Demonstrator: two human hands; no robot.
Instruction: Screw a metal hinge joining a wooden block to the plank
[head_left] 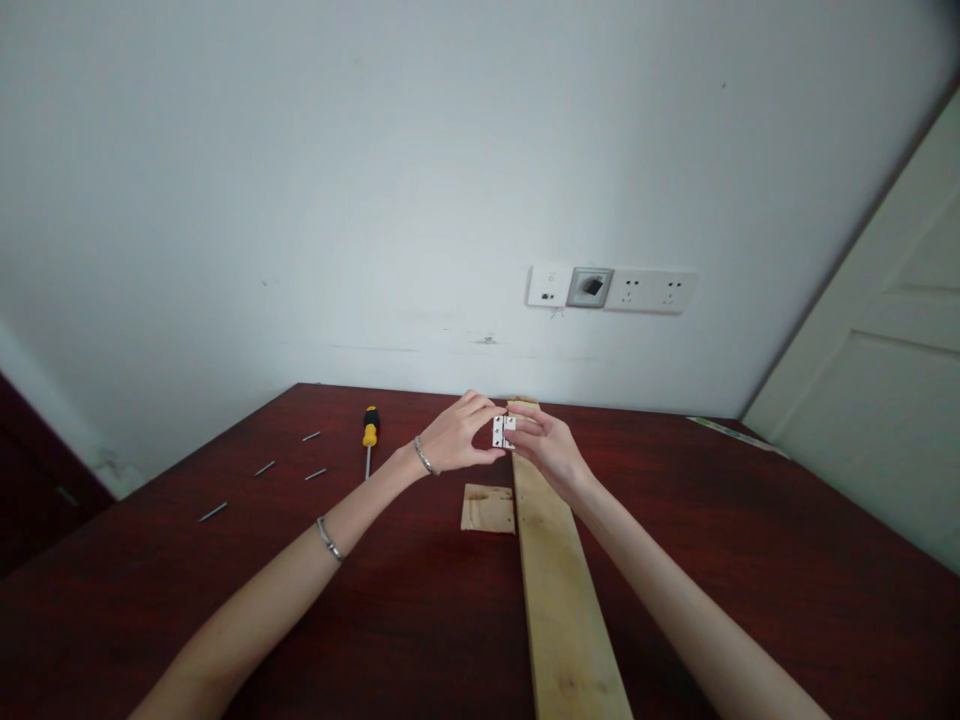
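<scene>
Wall (375,150): white, across the far side; I see scuffs low on it.
Bench (412,620): dark red wood, its far edge near the wall.
Door (885,400): pale and panelled, on the right.
Plank (555,570): light wood, lying on the bench from the near edge to the far side.
Wall plates (651,291): a row of outlets, far and right of centre.
Left hand (450,435): I have thumb and forefinger spanning a small hinge (498,431), holding it at its edges.
Right hand (551,450): fingers narrow, holding the hinge from the right.
Strip (739,437): thin and pale, at the far right of the bench.
Screwdriver (370,433): black and yellow, left of my left hand, shaft pointing near.
Wood piece (487,509): flat, just left of the plank.
Bracelets (424,455): two, silvery, on my left arm.
Hinge: whitish with dark holes, between both hands, by the plank's far end.
Fasteners (213,512): four, metal, scattered left of the screwdriver; I cannot tell screws from nails.
</scene>
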